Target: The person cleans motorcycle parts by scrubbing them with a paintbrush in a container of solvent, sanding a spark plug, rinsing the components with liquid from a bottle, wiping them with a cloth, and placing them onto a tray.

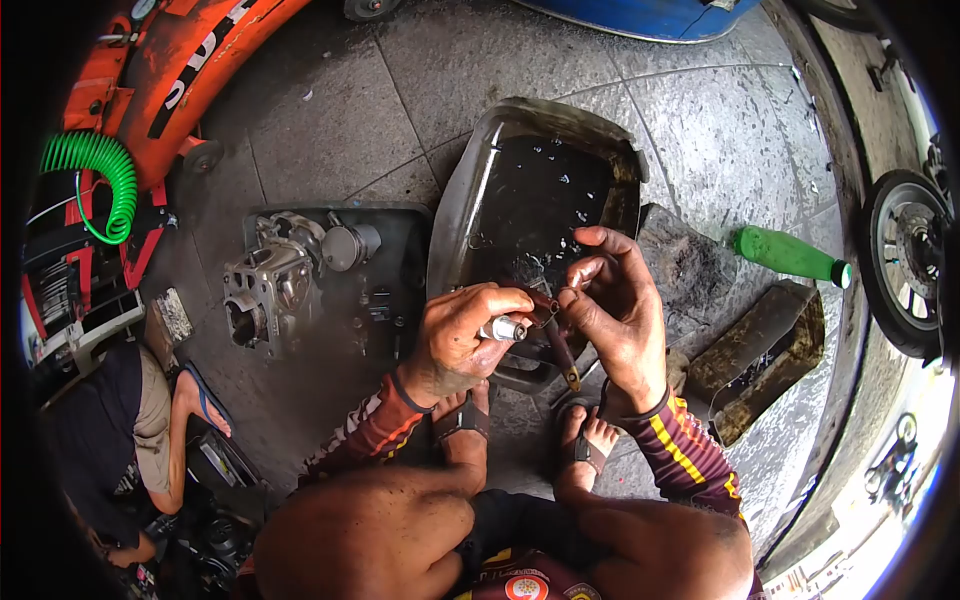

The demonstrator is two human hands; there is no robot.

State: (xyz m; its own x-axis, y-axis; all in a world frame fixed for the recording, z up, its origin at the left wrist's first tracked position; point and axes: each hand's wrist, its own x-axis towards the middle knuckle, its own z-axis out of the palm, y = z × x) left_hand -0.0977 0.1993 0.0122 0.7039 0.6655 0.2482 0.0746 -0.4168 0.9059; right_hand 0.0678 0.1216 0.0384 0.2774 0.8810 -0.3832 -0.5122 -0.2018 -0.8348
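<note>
Two bare hands [455, 338] [622, 325] and one silver metal part [503, 329] are seen at the centre, two oily pans [455, 212] [735, 352] at centre and right, one green bottle [790, 255] at right, one coiled green hose [115, 185] at upper left, and three feet [465, 430] [585, 445] [188, 398] in the lower half.

small cylinder [503, 328]: shiny metal | bottle [788, 254]: smooth plastic | floor [335, 100]: rough tile

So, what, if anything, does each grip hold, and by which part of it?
The left grip holds a silvery metal part behind its exposed end. Whether the right grip holds anything cannot be told.
</note>
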